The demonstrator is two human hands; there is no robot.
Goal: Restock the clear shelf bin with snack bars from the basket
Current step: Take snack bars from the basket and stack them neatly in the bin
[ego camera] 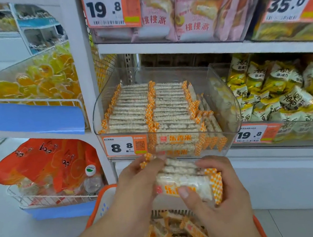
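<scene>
A clear shelf bin (227, 96) at mid-height holds two neat rows of white puffed-rice snack bars (133, 105) with orange checked ends, plus a few standing along its right side. Just below the bin's front I hold a stack of the same snack bars (188, 180) between both hands. My left hand (138, 183) grips the stack's left end. My right hand (219, 196) grips its right end, thumb across the front label. Under my arms an orange basket (101, 204) holds several loose bars (180, 233).
An 8.8 price tag (125, 145) is fixed to the bin's front. A neighbouring bin of yellow and white snack packs (280, 93) stands to the right, pink packs (186, 7) on the shelf above. At left, a wire basket (48, 197) holds orange bags and a bottle.
</scene>
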